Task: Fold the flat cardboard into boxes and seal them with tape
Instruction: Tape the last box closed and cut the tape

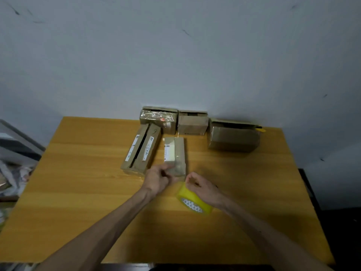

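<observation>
You pinch the small box (174, 153) with your left grip (159, 178), right grip (199, 186) curled round the tape roll (193, 201): sealing underway; adjacent long box (140, 151) appears unsealed.

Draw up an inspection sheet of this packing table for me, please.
Surface: wooden table, orange-brown grain.
Job's things: labelled small box mid-table; yellow tape roll just nearer; long box to the left, with a dark gap between its top flaps; taped box, middle box and large box along the wall.
Clutter: small yellow object behind the large box, unclear; blurred pile off the table's left edge.
Hands: left hand grips the small box's near end; right hand holds the tape roll.
Cables: nothing seen.
Surroundings: scuffed grey wall.
</observation>
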